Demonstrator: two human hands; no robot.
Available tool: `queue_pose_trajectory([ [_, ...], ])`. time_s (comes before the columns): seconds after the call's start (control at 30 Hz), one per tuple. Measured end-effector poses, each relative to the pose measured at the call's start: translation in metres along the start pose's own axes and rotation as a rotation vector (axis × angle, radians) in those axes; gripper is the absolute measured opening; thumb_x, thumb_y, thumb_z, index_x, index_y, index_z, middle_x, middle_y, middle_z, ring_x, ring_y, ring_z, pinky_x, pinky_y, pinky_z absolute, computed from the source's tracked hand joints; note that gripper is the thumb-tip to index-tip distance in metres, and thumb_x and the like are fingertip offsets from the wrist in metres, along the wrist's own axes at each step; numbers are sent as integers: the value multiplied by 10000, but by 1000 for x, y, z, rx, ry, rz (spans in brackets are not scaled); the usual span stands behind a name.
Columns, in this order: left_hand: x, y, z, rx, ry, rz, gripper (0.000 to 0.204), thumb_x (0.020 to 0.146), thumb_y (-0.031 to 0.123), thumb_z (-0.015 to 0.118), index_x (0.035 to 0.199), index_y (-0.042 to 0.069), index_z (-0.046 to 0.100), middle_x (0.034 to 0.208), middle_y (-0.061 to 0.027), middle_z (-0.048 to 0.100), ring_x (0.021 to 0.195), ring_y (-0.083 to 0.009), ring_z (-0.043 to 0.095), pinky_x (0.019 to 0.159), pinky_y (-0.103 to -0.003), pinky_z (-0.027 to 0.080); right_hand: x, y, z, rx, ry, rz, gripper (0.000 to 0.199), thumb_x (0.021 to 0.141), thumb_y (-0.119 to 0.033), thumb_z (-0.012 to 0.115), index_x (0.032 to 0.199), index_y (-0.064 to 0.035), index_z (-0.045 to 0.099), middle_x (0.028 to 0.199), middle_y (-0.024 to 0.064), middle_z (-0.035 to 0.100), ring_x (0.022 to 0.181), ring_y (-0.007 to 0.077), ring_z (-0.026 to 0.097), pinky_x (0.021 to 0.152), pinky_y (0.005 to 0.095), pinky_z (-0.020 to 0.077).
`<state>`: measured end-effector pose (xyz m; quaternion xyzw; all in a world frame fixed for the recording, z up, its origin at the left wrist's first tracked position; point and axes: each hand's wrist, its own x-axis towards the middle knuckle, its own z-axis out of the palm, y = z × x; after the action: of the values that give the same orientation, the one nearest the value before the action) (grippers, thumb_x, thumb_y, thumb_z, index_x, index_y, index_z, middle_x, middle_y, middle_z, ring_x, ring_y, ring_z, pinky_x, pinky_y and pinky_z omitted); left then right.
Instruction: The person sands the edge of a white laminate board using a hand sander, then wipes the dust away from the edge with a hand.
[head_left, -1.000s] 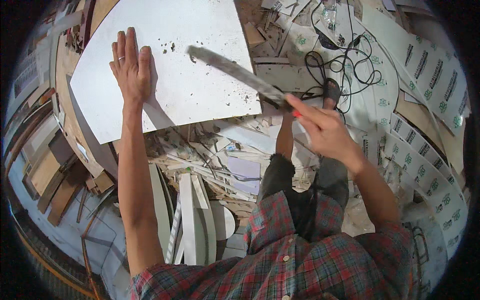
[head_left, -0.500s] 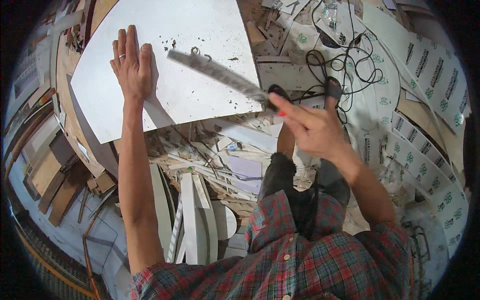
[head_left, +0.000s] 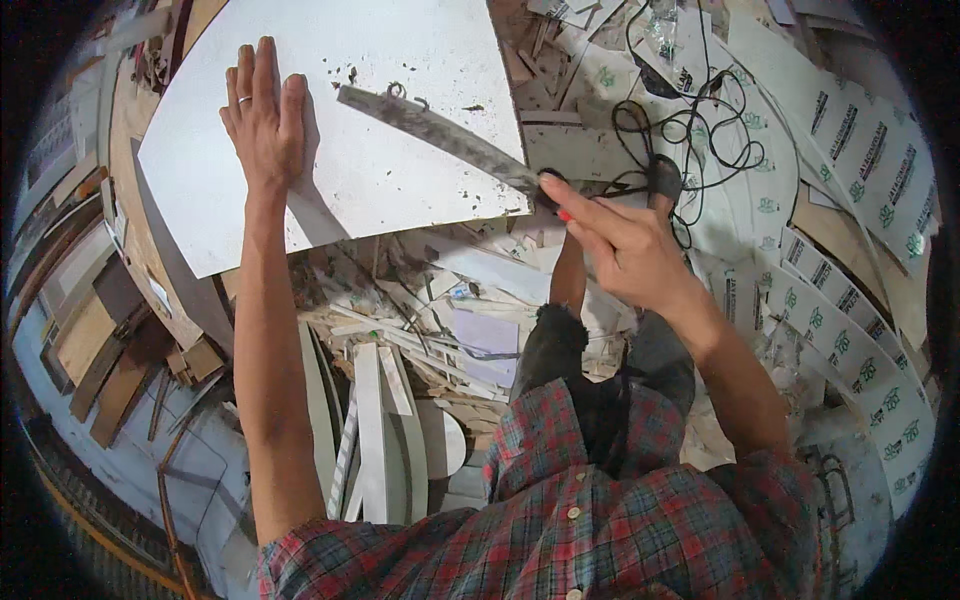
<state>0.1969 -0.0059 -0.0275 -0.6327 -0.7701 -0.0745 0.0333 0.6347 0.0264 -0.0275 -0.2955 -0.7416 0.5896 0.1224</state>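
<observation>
White board (head_left: 400,130) lies tilted across the upper left of the view, its near edge running from about eight o'clock to three o'clock above a heap of offcuts (head_left: 420,330). Dark chips and specks dot its surface. A long grey saw blade (head_left: 440,135) lies slantwise over the board, its tip toward eleven o'clock and its handle end at the board's lower right corner. The right hand (head_left: 625,250) grips that handle end, fingers (head_left: 590,215) curled tight around it, one red-painted nail showing. The left hand (head_left: 265,120) rests flat on the board at ten o'clock from the blade, fingers (head_left: 262,75) spread narrow and straight, a ring on one; it grips nothing. At one o'clock from the right hand a black cable (head_left: 690,120) loops over pale printed sheets (head_left: 850,230). Below the board, white strips (head_left: 375,430) and scrap wood lie jumbled on the floor (head_left: 150,470). A red plaid shirt (head_left: 600,520) fills the lower edge at six o'clock
</observation>
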Motion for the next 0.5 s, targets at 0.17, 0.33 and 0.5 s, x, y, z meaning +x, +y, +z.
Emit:
queue_pose_trajectory([
  [0.17, 0, 1, -1, -4, -6, -9, 656, 1036, 580, 314, 1592, 234, 344, 1661, -107, 276, 1543, -364, 181, 1220, -586, 111, -1, -2, -5, -122, 4, 21, 579, 914, 13, 620, 1458, -177, 562, 942, 145, 733, 765, 287, 701, 737, 348, 548],
  [0.33, 1, 1, -1, -34, -4, -25, 706, 1003, 669, 305, 1596, 285, 324, 1664, -67, 274, 1553, -331, 169, 1216, -644, 82, -4, 0, -6, -57, -42, 25, 586, 916, 17, 614, 1460, -198, 563, 964, 145, 733, 782, 284, 700, 743, 350, 547],
  [0.5, 0, -2, 2, -40, -8, -54, 722, 992, 693, 290, 1595, 297, 322, 1663, -69, 275, 1553, -332, 169, 1215, -646, 88, -6, 2, -4, -18, 78, -9, 585, 906, 44, 614, 1451, -164, 571, 967, 164, 727, 778, 294, 695, 729, 349, 544],
])
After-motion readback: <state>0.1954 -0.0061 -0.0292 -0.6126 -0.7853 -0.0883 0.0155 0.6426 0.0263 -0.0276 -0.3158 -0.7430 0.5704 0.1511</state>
